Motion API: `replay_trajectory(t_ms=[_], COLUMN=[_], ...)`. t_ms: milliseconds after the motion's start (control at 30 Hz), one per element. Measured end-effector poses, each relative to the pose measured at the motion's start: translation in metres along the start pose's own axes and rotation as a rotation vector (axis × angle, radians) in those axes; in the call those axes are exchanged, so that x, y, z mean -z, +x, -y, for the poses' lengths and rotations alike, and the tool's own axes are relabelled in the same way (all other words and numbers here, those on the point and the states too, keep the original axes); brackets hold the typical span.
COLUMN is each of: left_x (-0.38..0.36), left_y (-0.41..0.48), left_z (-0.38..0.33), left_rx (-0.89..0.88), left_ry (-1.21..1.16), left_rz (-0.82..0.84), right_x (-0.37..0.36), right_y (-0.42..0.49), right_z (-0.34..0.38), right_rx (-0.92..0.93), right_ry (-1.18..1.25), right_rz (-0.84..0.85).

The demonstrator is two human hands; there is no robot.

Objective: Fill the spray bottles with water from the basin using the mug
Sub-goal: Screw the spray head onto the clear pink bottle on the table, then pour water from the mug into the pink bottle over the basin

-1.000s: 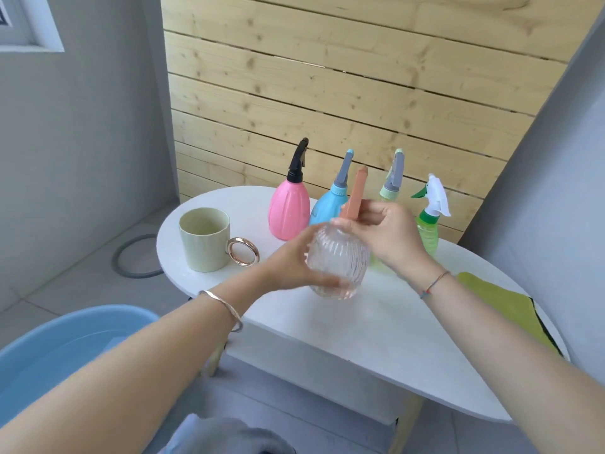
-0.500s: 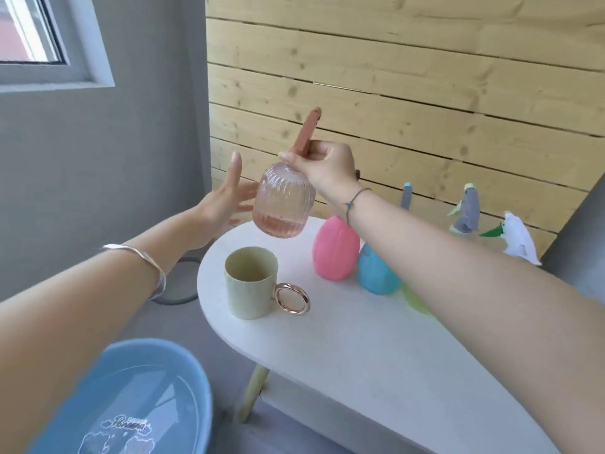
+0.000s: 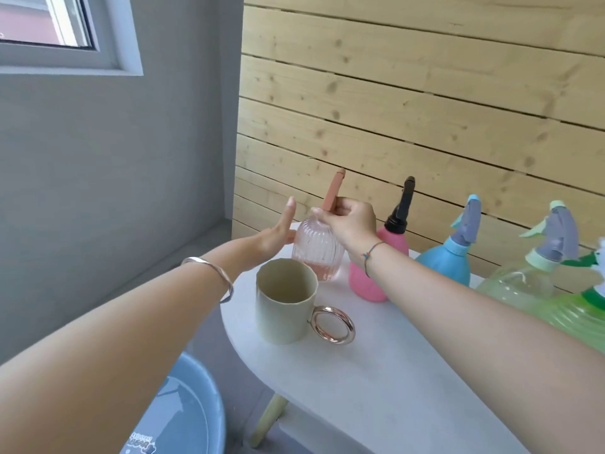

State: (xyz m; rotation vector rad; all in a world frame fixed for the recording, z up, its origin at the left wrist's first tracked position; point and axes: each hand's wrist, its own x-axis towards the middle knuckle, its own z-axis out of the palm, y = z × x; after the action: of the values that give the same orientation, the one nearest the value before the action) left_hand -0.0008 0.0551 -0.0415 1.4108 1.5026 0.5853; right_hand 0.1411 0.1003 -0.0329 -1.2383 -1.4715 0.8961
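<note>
Two hands meet at centre frame on a clear ribbed glass spray bottle [image 3: 316,253] with a terracotta sprayer head [image 3: 333,191], which stands just behind a pale green mug [image 3: 284,309] with a rose-gold ring handle on the white oval table [image 3: 376,388]. The right hand [image 3: 352,221] curls round the bottle's neck, its fingertips pinching it below the sprayer, while the left hand [image 3: 278,232], fingers straight and pressed together, lies flat against the bottle's left side. A blue plastic basin [image 3: 193,417] sits at lower left, and a pink spray bottle [image 3: 363,280], a blue spray bottle [image 3: 448,260] and green spray bottles [image 3: 517,283] stand in a row toward the right edge.
</note>
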Motion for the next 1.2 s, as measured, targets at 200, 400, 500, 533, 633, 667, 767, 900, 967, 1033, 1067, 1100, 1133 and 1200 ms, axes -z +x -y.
replay_trajectory(t_ms=[200, 400, 500, 533, 633, 667, 767, 900, 967, 1033, 1067, 1100, 1133, 1200], left_x=[-0.003, -0.007, -0.007, -0.009, -0.012, -0.014, -0.020, -0.037, -0.049, -0.059, -0.063, -0.068, -0.072, -0.079], left_y=[0.003, 0.002, 0.000, -0.002, -0.013, -0.017, -0.031, -0.042, -0.044, -0.044, -0.043, -0.042, -0.042, -0.043], left_z=[-0.005, -0.012, -0.015, -0.015, -0.013, -0.013, -0.013, -0.021, -0.027, -0.031, -0.032, -0.034, -0.036, -0.039], left_rx=[-0.004, 0.039, 0.056, 0.056, -0.047, -0.114, -0.264, -0.370, -0.422, -0.468, -0.482, -0.492, -0.495, -0.528], left_ry=[0.038, 0.085, 0.071, 0.064, 0.017, 0.011, 0.015, 0.106, 0.149, 0.206, 0.233, 0.256, 0.274, 0.277], left_rz=[-0.012, -0.055, -0.105, -0.138, -0.277, -0.346, -0.534, -0.585, -0.592, -0.604, -0.608, -0.605, -0.604, -0.592], right_x=[0.000, -0.001, 0.003, 0.008, 0.033, 0.044, 0.073, 0.089, 0.084, 0.076, 0.073, 0.072, 0.071, 0.075], right_y=[0.007, 0.011, 0.001, -0.009, -0.048, -0.062, -0.082, -0.063, -0.047, -0.034, -0.031, -0.029, -0.029, -0.036], right_z=[-0.006, -0.011, -0.003, 0.001, 0.011, 0.013, 0.013, 0.010, 0.005, 0.002, 0.000, -0.003, -0.005, -0.005], right_rx=[-0.002, -0.012, -0.010, 0.000, 0.229, 0.334, 0.452, 0.123, -0.058, -0.088, -0.070, -0.044, -0.015, 0.059], right_ry=[-0.013, -0.013, -0.059, -0.108, -0.255, -0.271, -0.239, -0.363, -0.417, -0.396, -0.380, -0.359, -0.337, -0.291], right_rz=[-0.027, -0.055, -0.014, 0.006, -0.008, -0.062, -0.272, -0.266, -0.159, -0.162, -0.199, -0.240, -0.273, -0.286])
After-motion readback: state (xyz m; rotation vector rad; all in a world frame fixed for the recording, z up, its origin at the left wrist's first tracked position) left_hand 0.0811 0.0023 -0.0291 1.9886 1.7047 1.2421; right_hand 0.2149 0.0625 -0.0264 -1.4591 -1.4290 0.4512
